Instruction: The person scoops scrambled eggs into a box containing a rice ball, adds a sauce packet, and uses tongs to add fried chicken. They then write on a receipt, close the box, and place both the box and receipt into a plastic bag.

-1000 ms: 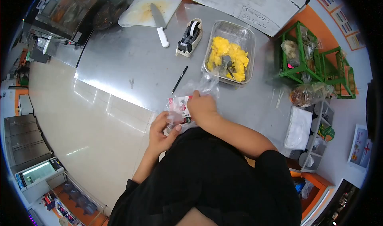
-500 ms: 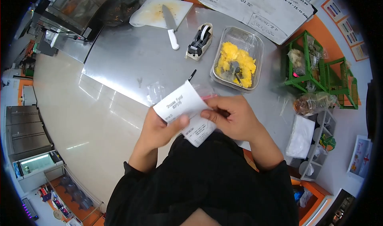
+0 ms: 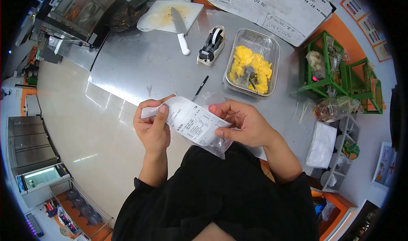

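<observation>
A printed paper receipt (image 3: 193, 121) stretches between my two hands, over the front edge of the steel table. My left hand (image 3: 153, 124) pinches its curled left end between thumb and fingers. At the other end, my right hand (image 3: 246, 124) grips the receipt's right edge together with a clear plastic bag (image 3: 221, 148) that hangs behind and below the paper. What the bag holds, if anything, is mostly hidden. Just beyond the receipt, a black pen (image 3: 201, 86) lies on the table.
On the steel table (image 3: 140, 71) are a tape dispenser (image 3: 211, 46), a clear tray (image 3: 273, 77) of yellow food with a utensil, and a white-handled knife (image 3: 180, 30) lying partly on a cutting board (image 3: 160, 11). Green baskets (image 3: 325, 81) and a white stack (image 3: 321, 145) are at right.
The receipt has been turned and spread out, its dense print now showing. My left hand moved left and up to the paper's end. More of the plastic bag shows beneath.
</observation>
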The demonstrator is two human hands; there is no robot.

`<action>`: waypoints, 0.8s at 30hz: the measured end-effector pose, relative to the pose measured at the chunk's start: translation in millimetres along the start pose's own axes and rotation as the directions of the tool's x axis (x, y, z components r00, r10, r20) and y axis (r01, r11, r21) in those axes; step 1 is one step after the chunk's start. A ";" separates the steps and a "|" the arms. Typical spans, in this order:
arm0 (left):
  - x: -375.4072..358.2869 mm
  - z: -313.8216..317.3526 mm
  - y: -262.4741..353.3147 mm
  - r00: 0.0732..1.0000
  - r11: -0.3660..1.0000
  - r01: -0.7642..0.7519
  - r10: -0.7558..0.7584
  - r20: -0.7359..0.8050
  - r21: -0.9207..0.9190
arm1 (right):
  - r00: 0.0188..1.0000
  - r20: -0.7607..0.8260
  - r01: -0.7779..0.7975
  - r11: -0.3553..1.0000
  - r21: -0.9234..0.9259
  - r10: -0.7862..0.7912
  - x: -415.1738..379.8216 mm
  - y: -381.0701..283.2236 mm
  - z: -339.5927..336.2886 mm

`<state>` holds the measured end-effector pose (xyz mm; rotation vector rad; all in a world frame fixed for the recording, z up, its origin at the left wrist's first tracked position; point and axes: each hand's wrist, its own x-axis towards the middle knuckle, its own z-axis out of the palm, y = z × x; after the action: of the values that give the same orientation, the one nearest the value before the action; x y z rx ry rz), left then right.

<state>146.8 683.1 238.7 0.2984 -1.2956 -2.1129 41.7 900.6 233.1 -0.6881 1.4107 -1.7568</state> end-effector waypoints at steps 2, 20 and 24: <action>-1.2 -7.7 -6.7 0.975 0.945 -0.221 0.222 0.021 0.242 | 0.992 -0.115 0.046 0.999 -0.027 -0.049 2.9 2.7 -1.7; 13.7 -45.7 -16.9 0.883 0.860 0.400 -0.268 0.386 -0.318 | 0.634 0.272 0.637 0.290 -0.714 -0.724 -0.8 -36.3 -25.4; 9.0 -26.2 -15.3 0.952 0.975 0.213 -0.220 0.210 0.058 | 0.677 0.274 0.501 0.156 -0.851 -0.683 -7.1 -34.9 -26.1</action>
<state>146.7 663.5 213.8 0.2398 -1.4835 -2.3628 16.9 924.3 260.9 -1.9729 2.4807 -1.4397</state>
